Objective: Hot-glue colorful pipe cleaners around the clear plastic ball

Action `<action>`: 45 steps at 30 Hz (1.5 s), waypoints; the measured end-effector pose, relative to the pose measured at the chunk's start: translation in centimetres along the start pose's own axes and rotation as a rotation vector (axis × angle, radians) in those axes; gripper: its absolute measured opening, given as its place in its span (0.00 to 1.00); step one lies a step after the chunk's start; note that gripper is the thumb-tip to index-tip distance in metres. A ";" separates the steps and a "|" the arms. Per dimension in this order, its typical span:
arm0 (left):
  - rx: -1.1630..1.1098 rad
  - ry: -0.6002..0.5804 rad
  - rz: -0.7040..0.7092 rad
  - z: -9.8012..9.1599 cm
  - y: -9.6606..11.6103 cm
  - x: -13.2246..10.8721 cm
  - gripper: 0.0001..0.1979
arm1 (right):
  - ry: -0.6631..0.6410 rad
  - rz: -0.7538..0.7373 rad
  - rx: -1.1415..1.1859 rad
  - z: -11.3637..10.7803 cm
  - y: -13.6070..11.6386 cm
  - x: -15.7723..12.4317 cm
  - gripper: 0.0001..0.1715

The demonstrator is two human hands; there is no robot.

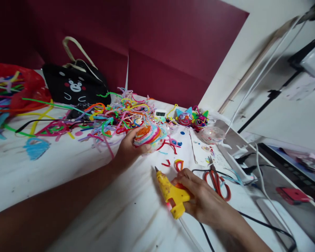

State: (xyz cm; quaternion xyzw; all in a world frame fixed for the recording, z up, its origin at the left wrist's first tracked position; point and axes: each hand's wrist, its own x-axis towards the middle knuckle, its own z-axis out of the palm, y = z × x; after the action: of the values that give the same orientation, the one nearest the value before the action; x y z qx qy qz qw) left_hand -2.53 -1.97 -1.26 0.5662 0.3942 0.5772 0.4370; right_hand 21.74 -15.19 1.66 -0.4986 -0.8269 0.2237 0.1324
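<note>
We see the left hand (127, 148) closed around a clear ball wrapped in coloured pipe cleaners (148, 135), held just above the white desk (68, 168). The right hand (202, 199) grips a yellow glue gun (170, 192), its nozzle pointing up towards the ball but well short of it. Red-handled scissors (217, 180) lie just beside the right hand. Behind the ball sprawls a heap of loose pipe cleaners (115, 115), with two cat-faced figures (192, 119) to its right.

Left hand (128, 148) grips a colourful ball (148, 136); right hand (202, 199) holds a yellow glue gun (170, 192).
</note>
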 end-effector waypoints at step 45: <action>0.394 -0.313 0.553 0.4 2.1 -1.8 0.34 | 0.535 0.315 0.991 -3.2 -2.3 5.1 0.14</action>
State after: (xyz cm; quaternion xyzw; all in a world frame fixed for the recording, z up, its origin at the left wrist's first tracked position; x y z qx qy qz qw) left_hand -2.30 -4.39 0.20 0.8059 0.2584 0.4928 0.2024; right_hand 19.03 -10.80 5.58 -0.5334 -0.4774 0.4670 0.5192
